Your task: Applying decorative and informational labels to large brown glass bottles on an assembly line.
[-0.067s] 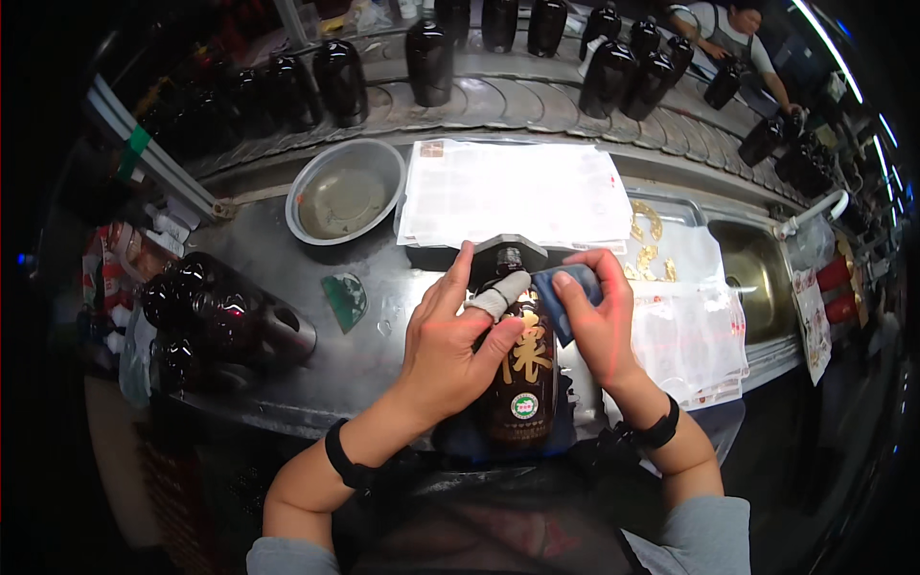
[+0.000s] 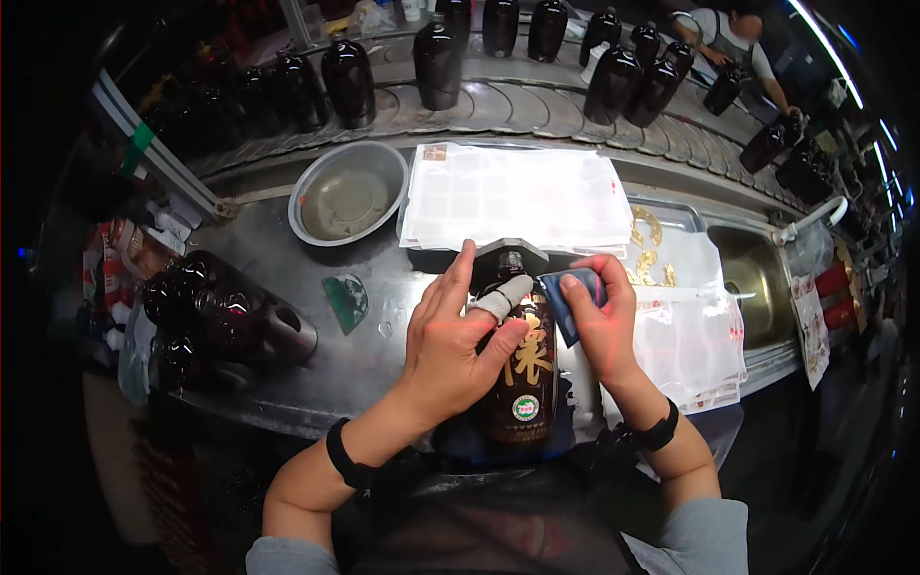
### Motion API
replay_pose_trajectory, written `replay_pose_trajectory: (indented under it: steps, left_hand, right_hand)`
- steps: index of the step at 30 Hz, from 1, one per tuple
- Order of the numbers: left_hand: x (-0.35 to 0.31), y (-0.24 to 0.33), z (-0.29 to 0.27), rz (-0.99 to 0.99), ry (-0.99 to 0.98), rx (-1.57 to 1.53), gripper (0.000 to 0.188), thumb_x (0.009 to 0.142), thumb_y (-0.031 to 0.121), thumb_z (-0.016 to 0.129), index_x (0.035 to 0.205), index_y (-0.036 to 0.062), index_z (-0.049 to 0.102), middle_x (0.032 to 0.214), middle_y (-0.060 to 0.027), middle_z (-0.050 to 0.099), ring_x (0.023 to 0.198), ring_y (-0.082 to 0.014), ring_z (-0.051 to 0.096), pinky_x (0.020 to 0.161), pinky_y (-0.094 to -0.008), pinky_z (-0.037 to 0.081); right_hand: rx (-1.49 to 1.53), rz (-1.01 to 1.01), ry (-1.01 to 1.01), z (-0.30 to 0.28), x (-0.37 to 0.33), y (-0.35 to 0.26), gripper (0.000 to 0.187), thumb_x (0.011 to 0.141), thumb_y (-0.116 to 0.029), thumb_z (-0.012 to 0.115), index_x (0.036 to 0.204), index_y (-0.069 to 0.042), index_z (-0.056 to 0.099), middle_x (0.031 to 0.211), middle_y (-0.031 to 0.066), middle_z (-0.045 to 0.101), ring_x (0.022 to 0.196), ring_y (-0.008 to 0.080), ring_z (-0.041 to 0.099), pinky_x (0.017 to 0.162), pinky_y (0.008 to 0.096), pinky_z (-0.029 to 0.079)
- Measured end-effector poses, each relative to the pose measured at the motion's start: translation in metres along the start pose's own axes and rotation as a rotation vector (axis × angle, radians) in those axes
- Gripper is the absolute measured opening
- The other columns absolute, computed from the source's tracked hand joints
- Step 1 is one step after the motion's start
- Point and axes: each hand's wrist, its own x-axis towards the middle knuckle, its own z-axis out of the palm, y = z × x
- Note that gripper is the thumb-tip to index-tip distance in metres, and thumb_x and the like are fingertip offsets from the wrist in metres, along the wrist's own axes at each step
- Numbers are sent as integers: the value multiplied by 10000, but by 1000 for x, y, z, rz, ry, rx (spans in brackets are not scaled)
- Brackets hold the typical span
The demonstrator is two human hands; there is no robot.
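Note:
A dark glossy bottle (image 2: 522, 407) with gold lettering and a round green-and-white sticker lies in front of me, neck pointing away, against a dark notched rest (image 2: 522, 246). My left hand (image 2: 450, 335) steadies it. The thumb and a finger wrapped in a white covering (image 2: 505, 295) press on its face, while other fingers stretch upward. At the bottle's right shoulder, my right hand (image 2: 604, 321) pinches a flat blue piece (image 2: 569, 309), perhaps a folded cloth or soft scraper, between thumb and fingers.
Beyond the bottle are white sheets (image 2: 517, 196), a grey basin of liquid (image 2: 347, 196) and a green scraper-like piece (image 2: 346, 302). Gold characters (image 2: 652, 268) lie right, near a sink (image 2: 752, 287). Dark bottles (image 2: 235, 297) lie left; more stand on the conveyor (image 2: 489, 103). A co-worker (image 2: 733, 43) handles bottles far right.
The blue piece has turned slightly in my right hand, and its flat face shows more. My left hand stays on the bottle. The view has shifted a little.

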Motion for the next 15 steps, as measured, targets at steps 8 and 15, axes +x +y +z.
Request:
replay_pose_trajectory:
  steps: [8,15]
  left_hand:
    - [0,17,2,87,-58,143,309,883,358,679,1010,87,758,1493,-306,394,1387,-456,383,1127,-633,203]
    - [-34,-2,4,-116,91,80,390,938,345,618,1298,207,675,1502,-281,401,1386,-397,419,1132,-605,209]
  right_hand:
    - [-1,-50,25,-14,-10,-7,160,892,-82,677,1009,-13,592,888,33,609,802,73,541,715,224,457]
    - [-123,-135,-85,12,-15,-26,191,915,-133,673,1031,-32,561,915,21,574,841,82,519,766,242,456]
